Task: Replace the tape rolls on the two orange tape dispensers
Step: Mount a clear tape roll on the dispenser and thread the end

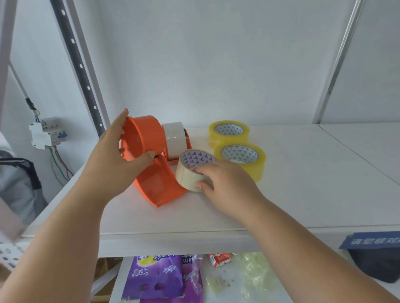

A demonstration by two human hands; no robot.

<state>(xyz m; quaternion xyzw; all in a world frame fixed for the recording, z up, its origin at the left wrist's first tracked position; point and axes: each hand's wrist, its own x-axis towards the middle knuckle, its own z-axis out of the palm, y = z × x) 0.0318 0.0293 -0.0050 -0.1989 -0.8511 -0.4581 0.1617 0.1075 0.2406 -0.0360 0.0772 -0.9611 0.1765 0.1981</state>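
On the white shelf (291,192) at the middle of the frame, two yellow tape rolls (229,131) (241,159) lie flat, one behind the other, right of centre and touching or nearly so. Just left of them a pale tape roll (190,169) stands tilted on the shelf, its patterned core facing up and back; the right hand (225,182) grips it, fingers curled over its top rim and thumb against its outer face. This roll leans close against the nearer orange tape dispenser (158,182), which crowds it from the left. The left hand (114,155) holds the round orange housing of that dispenser at centre left, thumb below and fingers over the top edge; the housing looks hollow. Directly behind it a second orange tape dispenser (187,138), mostly hidden, carries a white tape roll (174,139).

At upper left a perforated rack upright (79,65) rises beside a wall-mounted circuit breaker (46,133) with coloured wires. On the lower shelf at the bottom lie purple packets (155,277), a small red-and-white carton (219,260) and crumpled clear plastic (257,272).
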